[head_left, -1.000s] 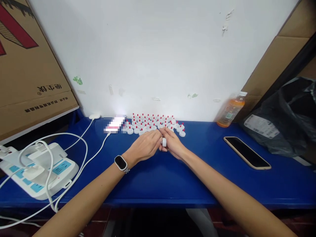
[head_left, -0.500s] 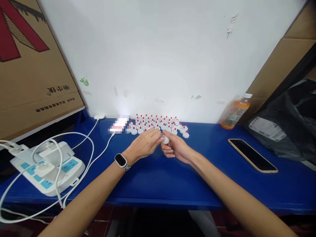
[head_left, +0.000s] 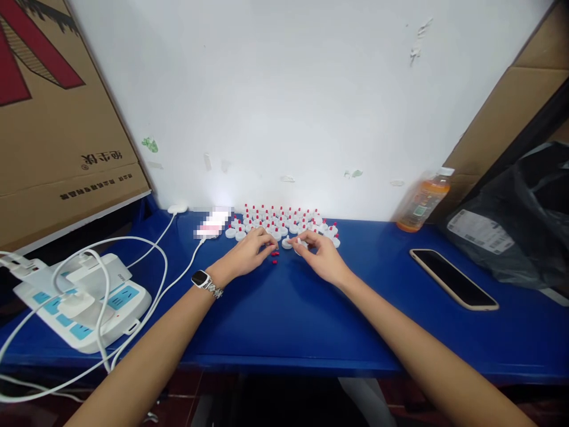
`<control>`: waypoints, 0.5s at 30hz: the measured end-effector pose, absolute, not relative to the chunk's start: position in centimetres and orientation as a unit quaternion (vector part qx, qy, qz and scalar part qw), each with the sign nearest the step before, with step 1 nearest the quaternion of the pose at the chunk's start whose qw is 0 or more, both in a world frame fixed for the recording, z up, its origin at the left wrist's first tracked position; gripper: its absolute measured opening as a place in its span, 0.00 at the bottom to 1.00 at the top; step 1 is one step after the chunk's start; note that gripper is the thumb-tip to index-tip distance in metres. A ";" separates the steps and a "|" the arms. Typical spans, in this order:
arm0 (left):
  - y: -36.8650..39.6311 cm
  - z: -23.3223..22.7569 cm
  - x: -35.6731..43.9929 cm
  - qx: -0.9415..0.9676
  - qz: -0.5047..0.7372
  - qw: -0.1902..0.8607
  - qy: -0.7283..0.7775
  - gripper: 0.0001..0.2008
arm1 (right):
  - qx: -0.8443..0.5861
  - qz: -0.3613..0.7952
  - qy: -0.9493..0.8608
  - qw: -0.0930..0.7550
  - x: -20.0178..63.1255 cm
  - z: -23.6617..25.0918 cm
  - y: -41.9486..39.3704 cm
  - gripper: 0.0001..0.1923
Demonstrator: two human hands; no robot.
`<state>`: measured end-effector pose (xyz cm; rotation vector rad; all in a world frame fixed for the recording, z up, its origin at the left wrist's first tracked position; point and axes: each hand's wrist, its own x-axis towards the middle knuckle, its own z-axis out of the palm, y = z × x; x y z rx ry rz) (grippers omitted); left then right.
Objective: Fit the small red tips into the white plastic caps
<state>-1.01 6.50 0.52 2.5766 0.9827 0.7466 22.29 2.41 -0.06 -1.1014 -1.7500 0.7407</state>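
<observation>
My right hand (head_left: 320,256) pinches a white nozzle cap (head_left: 299,244) between thumb and fingers, low over the table. Beside it stands another white cap (head_left: 287,242) with no red tip. The fingers of my left hand (head_left: 253,252), watch on the wrist, are drawn together and point down. Whatever lies between those fingertips is too small to make out. Just below them, several loose red tips (head_left: 274,261) lie on the blue table. Behind both hands spreads a cluster of white caps (head_left: 280,222), mostly with red tips, partly hidden by my fingers.
On the left are a power strip (head_left: 89,320) and looping white cables. A lit phone (head_left: 213,224) on a charging cord lies left of the caps. To the right are an orange drink bottle (head_left: 422,201), a dark phone (head_left: 453,279) and a black plastic bag (head_left: 524,207).
My hands were together around a white cap and have now moved apart. The left went left, down by the red tips; the right keeps a white cap. Loose red tips now show.
</observation>
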 end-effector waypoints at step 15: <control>5.9 1.4 -1.9 0.866 0.196 0.231 0.398 0.23 | -0.478 0.156 -0.805 0.315 22.3 0.3 1.8 0.06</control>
